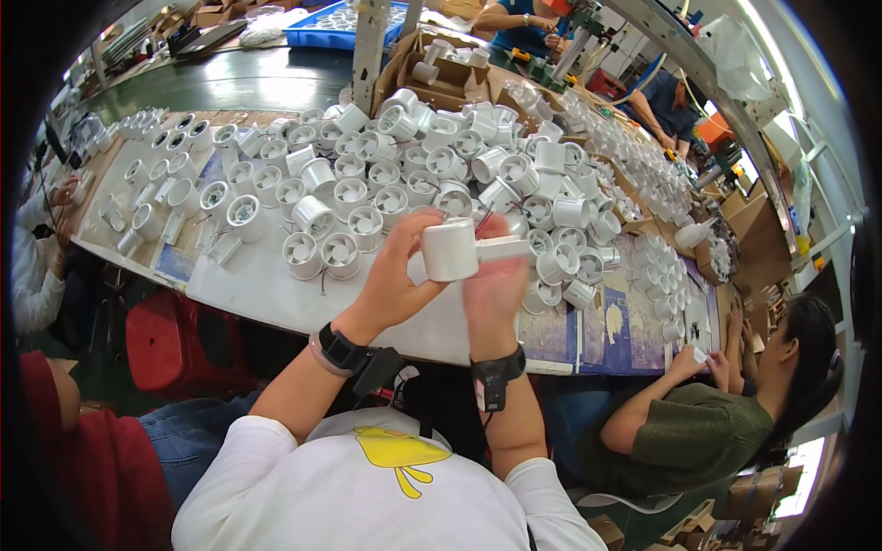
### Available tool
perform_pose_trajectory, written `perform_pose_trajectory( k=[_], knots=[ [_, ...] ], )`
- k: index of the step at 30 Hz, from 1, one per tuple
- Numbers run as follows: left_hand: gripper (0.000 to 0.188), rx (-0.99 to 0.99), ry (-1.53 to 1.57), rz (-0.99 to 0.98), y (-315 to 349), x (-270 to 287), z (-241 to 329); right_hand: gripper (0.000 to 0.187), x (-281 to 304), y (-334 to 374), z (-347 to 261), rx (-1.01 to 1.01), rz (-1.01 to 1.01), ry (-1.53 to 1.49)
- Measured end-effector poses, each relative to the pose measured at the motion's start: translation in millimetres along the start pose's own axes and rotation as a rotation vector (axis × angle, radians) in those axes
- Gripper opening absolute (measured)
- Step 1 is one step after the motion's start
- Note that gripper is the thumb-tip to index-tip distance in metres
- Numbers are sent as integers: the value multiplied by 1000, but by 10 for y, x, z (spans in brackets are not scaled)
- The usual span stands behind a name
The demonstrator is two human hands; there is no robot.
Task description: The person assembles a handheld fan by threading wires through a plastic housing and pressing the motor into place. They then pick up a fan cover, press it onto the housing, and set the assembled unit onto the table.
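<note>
My left hand [398, 260] is wrapped round a white plastic cylindrical housing [448, 252] and holds it up above the table. A flat white arm [503, 248] sticks out from the housing's right side. My right hand [493, 289] is smeared by motion just behind and below that arm. Whether its fingers grip anything does not show. Close behind the hands lies a big heap of similar white round housings [365, 222], many with fan blades inside and some with thin wires.
More white parts stand at the left and right of the table [413, 329]. Co-workers sit on both sides; the one on the right holds a small white part [700, 355]. A red stool [176, 344] stands at the left. Farther back are a metal post [369, 55] and a blue tray [308, 35].
</note>
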State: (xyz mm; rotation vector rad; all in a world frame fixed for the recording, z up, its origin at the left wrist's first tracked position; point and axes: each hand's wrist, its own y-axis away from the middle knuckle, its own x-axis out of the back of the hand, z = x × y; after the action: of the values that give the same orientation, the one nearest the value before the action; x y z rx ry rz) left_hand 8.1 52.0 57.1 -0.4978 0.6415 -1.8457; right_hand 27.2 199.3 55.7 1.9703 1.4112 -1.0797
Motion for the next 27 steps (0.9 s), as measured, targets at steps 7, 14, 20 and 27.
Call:
perform_pose_trajectory(
  k=[7, 14, 20, 27],
  knots=[
    [65, -64, -458, -62, -26, 234, 181, 43, -123, 83, -357, 602, -384, 1096],
    [69, -62, -389, -84, -13, 230, 335, 76, -172, 123, -453, 579, -735, 1477],
    [45, 124, 341, 52, 116, 51, 331, 78, 25, 150, -165, 313, -692, 952],
    [27, 188, 505, 254, 168, -24, 254, 80, -38, 254, -92, 380, -767, 1106]
  ],
)
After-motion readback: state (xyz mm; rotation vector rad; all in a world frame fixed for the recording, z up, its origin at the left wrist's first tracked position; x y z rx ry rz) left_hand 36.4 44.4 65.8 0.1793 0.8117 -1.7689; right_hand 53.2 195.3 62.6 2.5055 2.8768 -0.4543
